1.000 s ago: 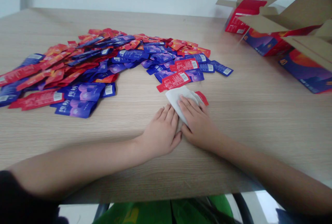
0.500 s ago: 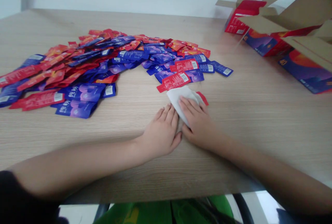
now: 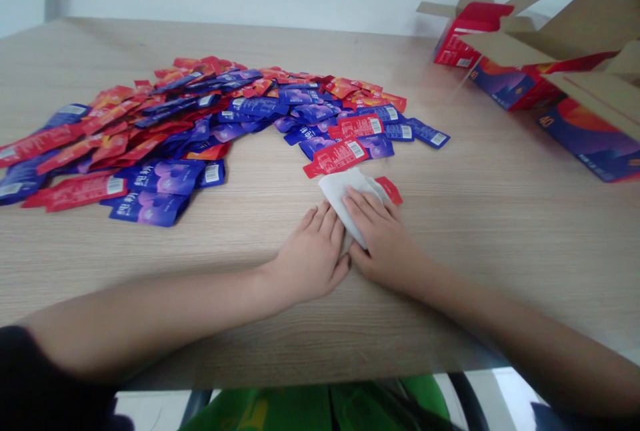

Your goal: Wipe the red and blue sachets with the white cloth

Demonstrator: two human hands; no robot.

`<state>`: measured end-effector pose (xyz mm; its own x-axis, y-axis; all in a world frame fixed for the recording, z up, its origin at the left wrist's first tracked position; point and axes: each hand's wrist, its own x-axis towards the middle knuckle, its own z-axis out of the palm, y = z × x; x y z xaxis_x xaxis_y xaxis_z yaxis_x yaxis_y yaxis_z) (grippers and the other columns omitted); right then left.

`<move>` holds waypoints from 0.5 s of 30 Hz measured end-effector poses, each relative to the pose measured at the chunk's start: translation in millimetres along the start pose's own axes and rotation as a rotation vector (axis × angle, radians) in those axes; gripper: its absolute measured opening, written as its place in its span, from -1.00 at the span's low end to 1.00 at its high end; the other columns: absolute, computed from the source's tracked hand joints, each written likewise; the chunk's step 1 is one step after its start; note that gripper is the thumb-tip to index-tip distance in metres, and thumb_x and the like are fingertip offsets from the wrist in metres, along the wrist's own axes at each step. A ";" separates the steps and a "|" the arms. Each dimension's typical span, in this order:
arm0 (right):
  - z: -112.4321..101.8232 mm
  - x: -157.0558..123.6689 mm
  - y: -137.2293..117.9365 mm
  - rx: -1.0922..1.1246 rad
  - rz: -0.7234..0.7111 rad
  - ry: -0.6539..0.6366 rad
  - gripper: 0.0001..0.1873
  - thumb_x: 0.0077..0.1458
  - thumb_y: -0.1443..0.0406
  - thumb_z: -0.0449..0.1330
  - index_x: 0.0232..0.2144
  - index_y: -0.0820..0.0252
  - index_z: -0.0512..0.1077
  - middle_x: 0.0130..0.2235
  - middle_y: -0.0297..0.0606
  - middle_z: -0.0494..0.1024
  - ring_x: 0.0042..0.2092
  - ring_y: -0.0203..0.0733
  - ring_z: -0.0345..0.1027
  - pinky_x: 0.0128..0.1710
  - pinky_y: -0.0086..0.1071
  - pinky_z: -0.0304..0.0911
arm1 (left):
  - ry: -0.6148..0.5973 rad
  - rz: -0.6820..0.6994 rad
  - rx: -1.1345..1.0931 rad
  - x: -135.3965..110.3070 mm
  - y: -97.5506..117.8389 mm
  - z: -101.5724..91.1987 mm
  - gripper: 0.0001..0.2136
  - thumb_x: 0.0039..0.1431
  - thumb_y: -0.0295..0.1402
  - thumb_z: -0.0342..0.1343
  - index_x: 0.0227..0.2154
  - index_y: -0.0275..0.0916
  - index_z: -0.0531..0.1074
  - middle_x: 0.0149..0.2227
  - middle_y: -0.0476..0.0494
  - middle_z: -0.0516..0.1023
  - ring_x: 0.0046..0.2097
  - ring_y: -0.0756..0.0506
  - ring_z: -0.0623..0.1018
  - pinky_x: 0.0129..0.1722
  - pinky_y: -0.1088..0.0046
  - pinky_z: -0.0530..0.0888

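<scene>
My right hand [image 3: 383, 238] lies flat with fingers stretched out on a white folded cloth [image 3: 343, 189] near the middle of the wooden table [image 3: 500, 218]. A red sachet [image 3: 391, 189] pokes out from under the cloth's far right side. My left hand [image 3: 313, 254] rests palm down on the table right beside it, fingers together and extended, fingertips touching the cloth's near edge. Another red sachet [image 3: 336, 157] with a barcode lies just beyond the cloth.
A wide heap of red and blue sachets [image 3: 190, 121] covers the table's left and centre. Opened cardboard boxes [image 3: 530, 64] printed red and blue stand at the back right. The table's near edge runs below my forearms; something green [image 3: 310, 408] sits under it.
</scene>
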<state>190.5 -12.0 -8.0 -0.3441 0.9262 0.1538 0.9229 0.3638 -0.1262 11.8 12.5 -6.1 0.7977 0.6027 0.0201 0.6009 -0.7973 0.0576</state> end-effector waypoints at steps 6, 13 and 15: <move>-3.6 1.3 33.3 -0.073 0.264 0.024 -0.30 0.14 0.25 -0.05 0.30 0.44 0.08 0.35 0.01 0.11 0.33 0.09 -0.01 0.21 0.07 0.04 | -0.021 0.003 0.013 -0.1 0.0 -0.6 -0.36 0.29 -0.18 -0.16 0.26 -0.64 0.08 0.33 -0.62 0.02 0.35 -0.42 0.09 0.29 0.06 0.13; 1.3 -0.7 5.1 -0.029 0.042 0.005 -0.31 0.10 0.29 -0.03 0.27 0.44 0.14 0.36 0.00 0.08 0.35 0.06 -0.08 0.26 0.01 -0.03 | -0.013 -0.005 0.005 -0.4 -0.2 -0.2 -0.38 0.29 -0.18 -0.15 0.24 -0.62 0.13 0.31 -0.60 0.12 0.34 -0.40 0.13 0.29 0.06 0.14; -0.4 -1.0 2.7 -0.002 -0.006 -0.007 -0.31 0.09 0.29 -0.03 0.27 0.42 0.14 0.36 -0.04 0.08 0.35 0.00 -0.07 0.27 -0.04 -0.03 | -0.015 -0.005 0.004 -0.2 -0.1 -0.6 -0.38 0.28 -0.18 -0.15 0.23 -0.62 0.15 0.30 -0.59 0.14 0.34 -0.39 0.14 0.29 0.07 0.14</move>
<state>193.4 -12.0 -8.1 -0.3504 0.9249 0.1475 0.9212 0.3688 -0.1237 11.5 12.5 -5.5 0.7951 0.6064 0.0052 0.6053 -0.7942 0.0538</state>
